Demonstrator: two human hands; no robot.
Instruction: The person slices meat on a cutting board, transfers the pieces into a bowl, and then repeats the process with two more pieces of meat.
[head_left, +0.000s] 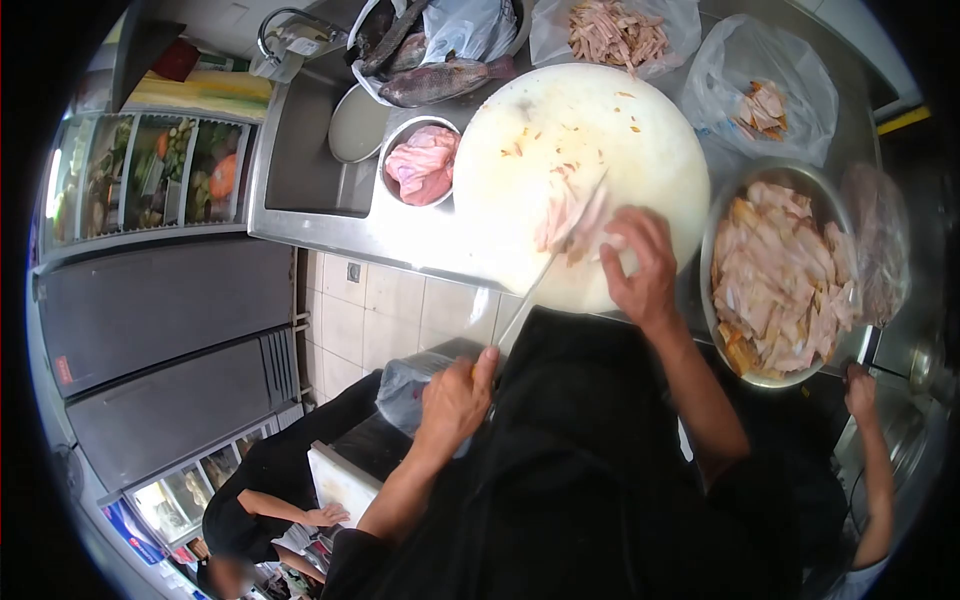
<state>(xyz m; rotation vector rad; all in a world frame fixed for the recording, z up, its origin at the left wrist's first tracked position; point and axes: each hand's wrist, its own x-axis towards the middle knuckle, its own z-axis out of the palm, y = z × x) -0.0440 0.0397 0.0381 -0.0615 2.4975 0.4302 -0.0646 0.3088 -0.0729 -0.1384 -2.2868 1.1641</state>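
My left hand (455, 400) is closed around the handle of a long knife (522, 310). Its blade slants up across the near edge of a round white cutting board (500, 120) to a small heap of pale sliced meat (562, 215). My right hand (645, 265) is over the board just right of that heap, fingers curled, with the fingertips at the meat. Small brown scraps dot the board's far half. Right of the board, an oval metal tray (708, 290) holds a large pile of pale cooked meat (780, 285).
Behind the board are bags of cut meat strips (615, 35) and smaller pieces (765, 110). Whole fish (445, 82) and a bowl of raw meat (422, 165) stand left, near the sink (300, 190). One person holds a white board (340, 485) lower left; another's hand (860, 390) is right.
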